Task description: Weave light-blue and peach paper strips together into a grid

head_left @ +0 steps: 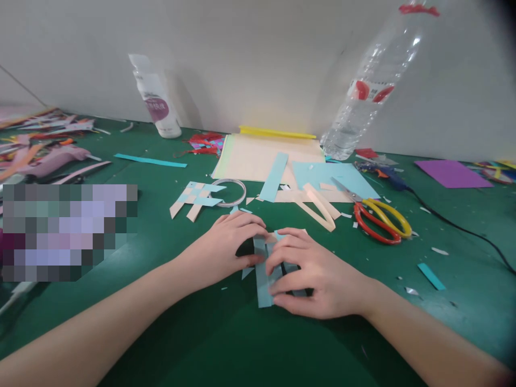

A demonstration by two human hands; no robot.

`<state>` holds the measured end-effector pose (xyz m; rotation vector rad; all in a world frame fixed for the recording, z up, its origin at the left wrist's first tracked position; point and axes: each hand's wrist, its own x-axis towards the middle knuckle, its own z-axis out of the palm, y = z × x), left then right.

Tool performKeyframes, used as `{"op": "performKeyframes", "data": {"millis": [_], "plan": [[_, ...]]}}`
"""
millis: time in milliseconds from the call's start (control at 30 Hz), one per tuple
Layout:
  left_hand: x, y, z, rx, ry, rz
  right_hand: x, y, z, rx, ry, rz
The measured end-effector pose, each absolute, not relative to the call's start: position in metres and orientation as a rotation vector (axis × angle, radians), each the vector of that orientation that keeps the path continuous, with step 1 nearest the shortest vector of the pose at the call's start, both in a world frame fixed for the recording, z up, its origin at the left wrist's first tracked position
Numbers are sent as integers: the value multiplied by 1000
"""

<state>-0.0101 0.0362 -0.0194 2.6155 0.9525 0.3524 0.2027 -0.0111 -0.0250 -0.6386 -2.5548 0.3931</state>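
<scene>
1. Green tabletop [193, 344] meets a grey wall [250, 59]; colored paper scraps [52, 126] pile at the far left.
2. One checked weave [197, 193] lies beside a tape roll [244, 191], its strips interlaced but its ends loose: woven, I'd judge, and untrimmed.
3. My left hand [237, 244] curves at the long edge of some blue strips [263, 287], thumb and fingers parted.
4. Those strips lie on the table between my hands, some peach showing at the top; this piece looks only partly assembled.
5. My right hand [304, 269] spreads over them, close to my left; whether it pinches anything, I cannot tell.
6. Beyond, folded peach strips [324, 212] and a blue sheet [338, 174] seem unused, near scissors [381, 220].
</scene>
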Motion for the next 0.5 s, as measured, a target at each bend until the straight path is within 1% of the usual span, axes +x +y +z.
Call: {"op": "performKeyframes", "data": {"millis": [500], "plan": [[-8,33,-22,2625,981,423,201,-10,-28,-638,-2579,412]]}}
